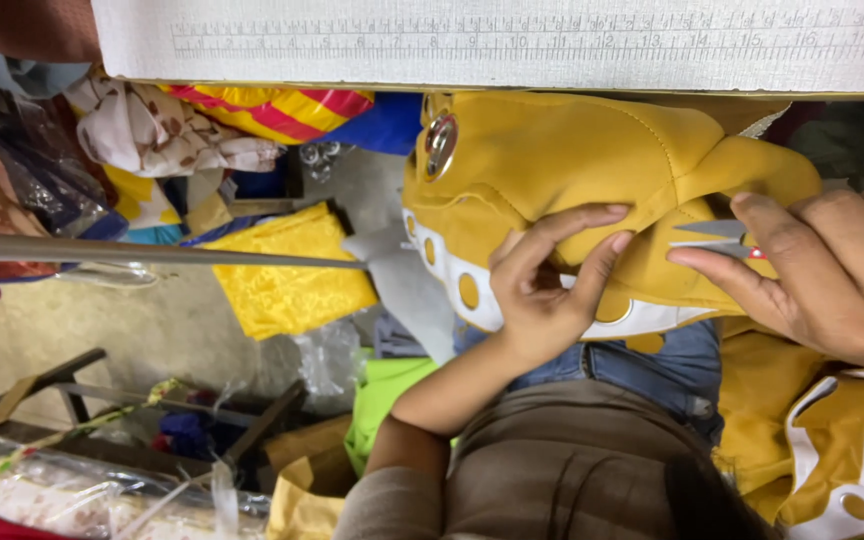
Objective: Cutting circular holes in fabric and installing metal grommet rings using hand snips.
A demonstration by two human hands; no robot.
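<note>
Left hand [542,285] pinching mustard-yellow padded fabric garment [562,160], right hand [832,270] gripping small silver scissors [717,238] just beside it, white ruled board [512,45] beyond both.

**Both hands meet in the lap, fingers working close together**

The left hand [542,285] comes up from the lower left on a bare forearm, elbow bent sharply and tucked against the torso, with the sleeve ending at the upper arm. Its wrist is cocked back and the palm is turned away. Two long fingers [592,215] stretch to the right, and between them they pinch a fold of the yellow garment [552,150].

The right hand [832,270] enters from the right edge, large and close to the camera, back of the hand up. Its fingers are curled around small thread snips [717,238], and the thumb runs along the underside, pointing left towards the left fingertips.
</note>
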